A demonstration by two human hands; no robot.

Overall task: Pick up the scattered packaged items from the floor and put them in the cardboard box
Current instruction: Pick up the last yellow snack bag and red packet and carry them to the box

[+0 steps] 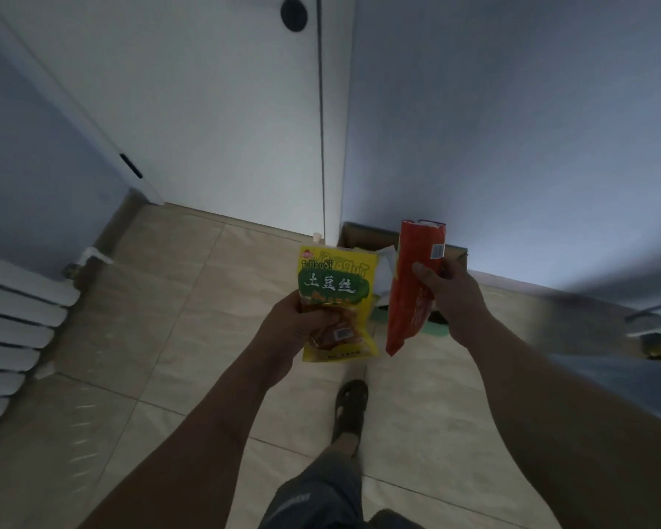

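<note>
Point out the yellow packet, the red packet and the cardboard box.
yellow packet [334, 288]: head view, green label on its front.
red packet [407, 307]: head view, middle of its side.
cardboard box [363, 232]: head view, far left rim.

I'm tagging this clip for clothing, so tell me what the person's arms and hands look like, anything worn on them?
Both forearms are bare with no sleeves in view. The left hand and right hand wear no gloves, and no watch, ring or bracelet shows. Lower down are dark grey shorts and a dark open sandal.

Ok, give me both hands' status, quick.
Left hand: closed, holding the yellow packet.
Right hand: closed, holding the red packet.
</note>
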